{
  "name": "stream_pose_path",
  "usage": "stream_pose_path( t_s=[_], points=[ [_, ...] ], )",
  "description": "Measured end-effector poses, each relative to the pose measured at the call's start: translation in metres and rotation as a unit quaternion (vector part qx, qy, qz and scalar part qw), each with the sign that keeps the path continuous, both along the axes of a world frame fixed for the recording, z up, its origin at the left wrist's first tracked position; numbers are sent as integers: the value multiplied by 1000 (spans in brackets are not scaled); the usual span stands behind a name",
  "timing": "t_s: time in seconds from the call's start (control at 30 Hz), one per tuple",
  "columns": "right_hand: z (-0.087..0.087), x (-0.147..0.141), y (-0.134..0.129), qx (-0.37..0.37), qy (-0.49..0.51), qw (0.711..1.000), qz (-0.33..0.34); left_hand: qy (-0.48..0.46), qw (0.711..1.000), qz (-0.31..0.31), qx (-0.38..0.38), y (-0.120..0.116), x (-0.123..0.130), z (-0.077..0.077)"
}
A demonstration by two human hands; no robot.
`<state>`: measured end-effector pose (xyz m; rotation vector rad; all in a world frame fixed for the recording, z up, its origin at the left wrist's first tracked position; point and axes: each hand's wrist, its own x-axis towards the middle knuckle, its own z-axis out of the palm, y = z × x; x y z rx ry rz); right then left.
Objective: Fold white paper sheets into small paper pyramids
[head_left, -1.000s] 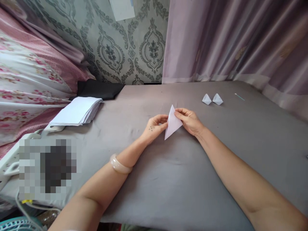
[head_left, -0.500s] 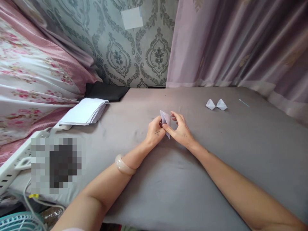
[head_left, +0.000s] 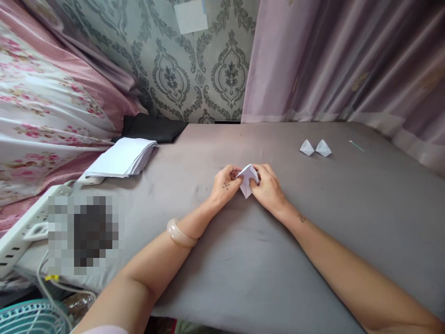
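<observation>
A small folded white paper (head_left: pixel 247 181), diamond-shaped from here, is held up over the grey cloth surface (head_left: pixel 194 278). My left hand (head_left: pixel 225 185) pinches its left edge, thumb on the near face. On the other edge, my right hand (head_left: pixel 269 188) grips with its thumb against the face and its fingers behind. The far side of the paper is hidden. Farther off to the right stand two folded white paper pieces (head_left: pixel 307 148) with pointed tops, side by side.
A stack of white paper sheets (head_left: pixel 121 157) lies at the left, before a black folded item (head_left: pixel 153 127). White power strips (head_left: pixel 21 236) line the left edge, near a blurred-out patch (head_left: pixel 92 232). A cotton swab (head_left: pixel 357 146) lies far right. A teal fan (head_left: pixel 31 317) is at bottom left.
The paper has turned from a narrow, slanted view to a broad diamond facing me. My right fingers, which were loose beside it, now close on its right edge. The view has shifted slightly.
</observation>
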<state>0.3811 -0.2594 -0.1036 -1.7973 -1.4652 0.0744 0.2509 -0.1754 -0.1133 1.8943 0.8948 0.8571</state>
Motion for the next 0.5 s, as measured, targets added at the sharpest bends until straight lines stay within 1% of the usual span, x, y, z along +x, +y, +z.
stream_pose_path(
  t_s=[0.1,0.13,0.2,0.33,0.4,0.5],
  points=[
    [-4,7,-1,-88,-19,996,10,88,992,-19,87,5,-6,0],
    [-5,9,-2,-112,-22,993,14,117,987,-24,104,6,-8,1],
    [-6,12,-2,-135,-20,990,19,154,982,-30,101,8,-11,3],
    [-6,15,0,-150,-6,989,5,192,979,-32,65,9,-13,9],
    [-7,16,0,-160,-4,987,6,197,977,-43,64,9,-14,11],
    [-6,18,0,-173,-4,985,24,191,977,-68,71,10,-17,12]
  ],
)
